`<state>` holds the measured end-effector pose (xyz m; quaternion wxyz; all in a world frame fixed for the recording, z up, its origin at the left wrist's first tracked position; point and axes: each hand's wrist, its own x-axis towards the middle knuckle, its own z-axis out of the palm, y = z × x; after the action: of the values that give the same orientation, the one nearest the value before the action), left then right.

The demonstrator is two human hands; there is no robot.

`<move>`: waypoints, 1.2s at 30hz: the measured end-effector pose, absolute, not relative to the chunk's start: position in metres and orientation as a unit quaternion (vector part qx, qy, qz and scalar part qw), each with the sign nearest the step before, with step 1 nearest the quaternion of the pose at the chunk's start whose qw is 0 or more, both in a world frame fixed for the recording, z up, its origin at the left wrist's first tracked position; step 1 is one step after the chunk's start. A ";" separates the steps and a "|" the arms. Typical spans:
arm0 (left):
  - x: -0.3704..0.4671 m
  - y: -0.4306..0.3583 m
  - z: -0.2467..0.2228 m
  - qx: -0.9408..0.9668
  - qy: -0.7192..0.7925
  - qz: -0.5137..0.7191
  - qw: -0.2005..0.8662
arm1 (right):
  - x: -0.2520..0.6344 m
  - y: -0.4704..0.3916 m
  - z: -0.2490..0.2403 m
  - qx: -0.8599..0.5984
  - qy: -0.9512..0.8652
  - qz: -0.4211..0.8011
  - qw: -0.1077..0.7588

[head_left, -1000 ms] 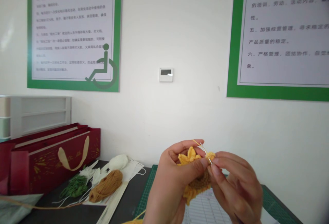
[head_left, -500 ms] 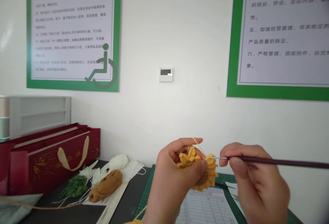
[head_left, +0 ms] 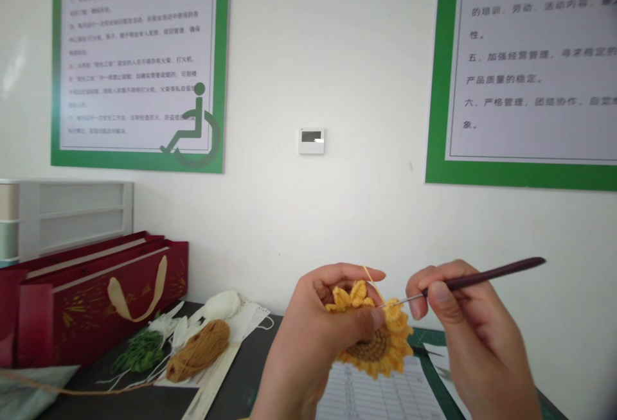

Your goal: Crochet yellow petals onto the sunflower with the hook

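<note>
My left hand [head_left: 321, 327] pinches a yellow crocheted flower [head_left: 398, 343] with a brown centre, its thumb lying over the front. A yellow strand [head_left: 371, 282] runs from the raised index finger down to the flower's upper edge. Between the thumb and fingers of my right hand [head_left: 470, 323] is a crochet hook [head_left: 491, 274] with a dark handle, tilted up to the right. The hook's thin metal tip meets the flower's top edge beside my left thumb.
Brown yarn [head_left: 200, 349], green yarn [head_left: 139, 350] and white yarn [head_left: 222, 304] lie on the dark table at left. Red gift bags [head_left: 116, 298] stand behind them. A printed sheet [head_left: 380, 394] and green cutting mat [head_left: 431, 368] are under my hands.
The hook's handle has swung from nearly level to pointing up right. The flower has tilted, showing more of its brown centre. My right hand has shifted slightly left.
</note>
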<state>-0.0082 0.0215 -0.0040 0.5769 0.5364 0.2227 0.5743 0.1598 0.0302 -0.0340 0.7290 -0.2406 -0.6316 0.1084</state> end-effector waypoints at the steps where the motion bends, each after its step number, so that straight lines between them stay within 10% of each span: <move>1: -0.008 0.021 -0.004 0.537 0.221 0.573 0.578 | 0.160 0.030 -0.034 -0.234 -0.634 0.123 0.726; 8: -0.010 0.022 -0.002 0.544 0.229 0.570 0.572 | 0.163 0.027 -0.035 -0.257 -0.616 0.106 0.738; 18: -0.007 0.018 -0.002 0.519 0.230 0.577 0.588 | 0.151 0.038 -0.030 -0.158 -0.584 0.418 0.677; 36: 0.005 0.022 -0.010 0.552 0.163 0.613 0.541 | 0.147 0.043 -0.045 -0.151 -0.612 -0.046 0.775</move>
<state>0.0051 0.0223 -0.0098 0.5407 0.5523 0.1625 0.6133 0.1470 0.0430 -0.0448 0.7750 -0.1512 -0.6118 -0.0461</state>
